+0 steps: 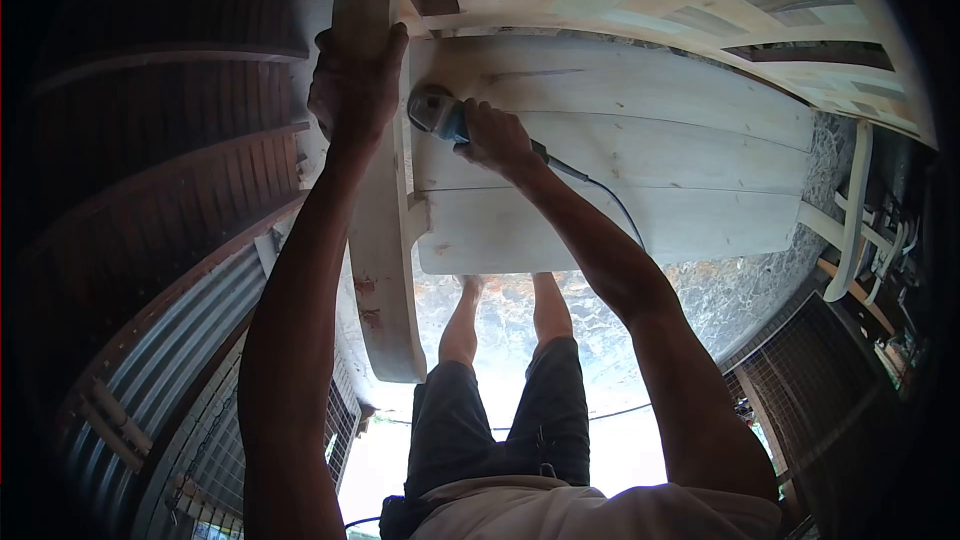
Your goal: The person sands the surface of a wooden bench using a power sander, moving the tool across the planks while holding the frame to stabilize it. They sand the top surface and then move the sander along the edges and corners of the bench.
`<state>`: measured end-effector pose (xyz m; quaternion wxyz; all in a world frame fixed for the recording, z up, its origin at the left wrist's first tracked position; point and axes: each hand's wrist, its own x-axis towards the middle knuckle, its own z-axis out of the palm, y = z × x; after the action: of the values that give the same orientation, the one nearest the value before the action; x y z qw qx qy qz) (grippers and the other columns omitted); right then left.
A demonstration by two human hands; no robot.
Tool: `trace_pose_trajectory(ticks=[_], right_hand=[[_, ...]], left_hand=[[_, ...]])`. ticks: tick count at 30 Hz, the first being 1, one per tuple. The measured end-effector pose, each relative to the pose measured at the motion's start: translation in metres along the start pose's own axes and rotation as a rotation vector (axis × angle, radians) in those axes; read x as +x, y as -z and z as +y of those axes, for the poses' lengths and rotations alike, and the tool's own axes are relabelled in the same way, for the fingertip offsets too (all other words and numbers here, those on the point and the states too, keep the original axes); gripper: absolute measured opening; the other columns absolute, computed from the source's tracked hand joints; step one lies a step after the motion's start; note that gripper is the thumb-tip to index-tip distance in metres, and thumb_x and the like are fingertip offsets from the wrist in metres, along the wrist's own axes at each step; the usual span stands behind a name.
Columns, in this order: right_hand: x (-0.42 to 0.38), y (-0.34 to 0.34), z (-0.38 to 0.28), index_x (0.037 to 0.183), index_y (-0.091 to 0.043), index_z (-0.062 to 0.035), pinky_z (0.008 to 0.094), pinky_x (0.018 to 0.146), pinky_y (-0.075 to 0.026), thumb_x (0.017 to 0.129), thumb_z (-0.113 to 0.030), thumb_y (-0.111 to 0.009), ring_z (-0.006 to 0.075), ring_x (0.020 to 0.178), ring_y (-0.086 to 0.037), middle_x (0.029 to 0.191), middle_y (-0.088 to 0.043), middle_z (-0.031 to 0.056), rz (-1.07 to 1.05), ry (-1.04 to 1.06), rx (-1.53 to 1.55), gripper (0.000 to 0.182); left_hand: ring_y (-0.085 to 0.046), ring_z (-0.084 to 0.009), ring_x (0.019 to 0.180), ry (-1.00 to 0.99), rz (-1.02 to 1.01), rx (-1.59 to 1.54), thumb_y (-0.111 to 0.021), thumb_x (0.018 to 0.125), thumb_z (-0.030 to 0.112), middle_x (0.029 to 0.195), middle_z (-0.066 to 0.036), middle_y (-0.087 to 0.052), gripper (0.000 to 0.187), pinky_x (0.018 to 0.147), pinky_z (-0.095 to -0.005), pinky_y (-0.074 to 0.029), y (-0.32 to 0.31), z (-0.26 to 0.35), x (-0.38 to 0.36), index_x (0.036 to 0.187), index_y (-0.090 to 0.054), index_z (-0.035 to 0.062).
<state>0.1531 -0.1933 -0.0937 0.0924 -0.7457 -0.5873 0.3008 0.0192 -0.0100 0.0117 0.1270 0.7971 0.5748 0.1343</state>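
Grinder (pixel 432 111), likely heavy, best held by its barrel (pixel 456 122), fills right hand (pixel 498 142) at panel (pixel 620 160); left hand (pixel 355 90) clasps wooden piece (pixel 363 20) beside panel.

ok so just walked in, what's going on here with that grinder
Someone is bent over a wide panel of pale boards with a corded angle grinder in their right hand. Its head is at the panel's left end, near a long wooden beam. Their left hand is wrapped around a wooden piece just beyond. Whether the disc is spinning can't be told.
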Motion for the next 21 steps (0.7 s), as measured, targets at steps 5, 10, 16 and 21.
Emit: trace_pose_trajectory(ticks=[5,10,16,21], right_hand=[[0.009,0.005,-0.001,0.124,-0.057,0.0003,0.0531,0.085,-0.066,0.083,-0.036,-0.093,0.0421,0.096,-0.079,0.108,-0.073,0.0229,0.064,-0.135,0.102,0.065],[0.015,-0.015,-0.030,0.120,-0.057,-0.0021,0.0503,0.085,-0.067,0.080,-0.034,-0.096,0.0396,0.096,-0.079,0.108,-0.072,0.0211,0.060,-0.016,0.062,0.064],[-0.026,-0.014,-0.003,0.122,-0.057,-0.0025,0.0511,0.086,-0.066,0.081,-0.035,-0.095,0.0404,0.099,-0.078,0.109,-0.072,0.0206,0.005,-0.050,0.036,0.065],[-0.030,0.014,0.036,0.125,-0.057,-0.0033,0.0554,0.090,-0.064,0.081,-0.038,-0.093,0.0438,0.104,-0.077,0.115,-0.073,0.0217,0.145,-0.428,0.183,0.066]], left_hand=[[-0.077,-0.0477,0.114,0.115,-0.137,0.056,-0.074,0.096,0.067,0.127,-0.031,-0.070,0.073,0.101,-0.0547,-0.060,0.018,0.022,-0.003,0.144,-0.062,0.0131],[-0.079,-0.0461,0.106,0.211,-0.076,-0.065,-0.075,0.083,0.074,0.114,-0.026,-0.079,0.091,0.098,-0.0556,-0.060,0.029,0.036,-0.006,0.131,-0.057,-0.0014],[-0.079,-0.0445,0.106,0.226,-0.089,-0.059,-0.076,0.083,0.075,0.111,-0.025,-0.080,0.091,0.097,-0.0548,-0.060,0.031,0.037,-0.004,0.131,-0.057,-0.0006],[-0.077,-0.0477,0.114,0.267,-0.129,-0.078,-0.075,0.085,0.080,0.119,-0.029,-0.078,0.097,0.104,-0.0542,-0.058,0.036,0.039,-0.006,0.137,-0.059,-0.0003]])
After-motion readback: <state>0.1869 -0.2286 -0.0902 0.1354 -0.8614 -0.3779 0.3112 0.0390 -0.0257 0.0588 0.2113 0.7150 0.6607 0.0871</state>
